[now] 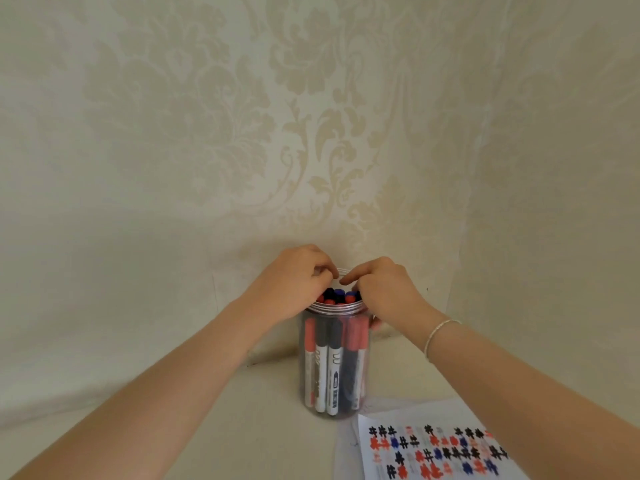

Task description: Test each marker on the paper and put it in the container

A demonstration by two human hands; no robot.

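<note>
Head view looks down on a clear jar [334, 362] standing on the bench [263, 441] against a patterned wall [311, 116], packed with markers [330, 362] upright, red, blue and black caps crowding the open mouth. A sheet of paper [429, 448] covered in rows of test marks lies just beside the jar, at its near right.

Both hands work at the mouth. It looks like the last markers are being settled in. To do this well, steady the jar at the rim with one hand, nudge the caps apart to make a gap, and press straight down instead of sideways, since a full jar tips easily.

The left hand [294, 285] curls over the left side of the rim, fingertips bent inward at the caps; whether its grip pinches a marker is hidden. The right hand [381, 289], a bracelet [438, 336] on its wrist, has fingers bent down into the mouth, index pointing left over the caps, thumb apparently outside the wall; its grip is narrow, its hold unclear.
</note>
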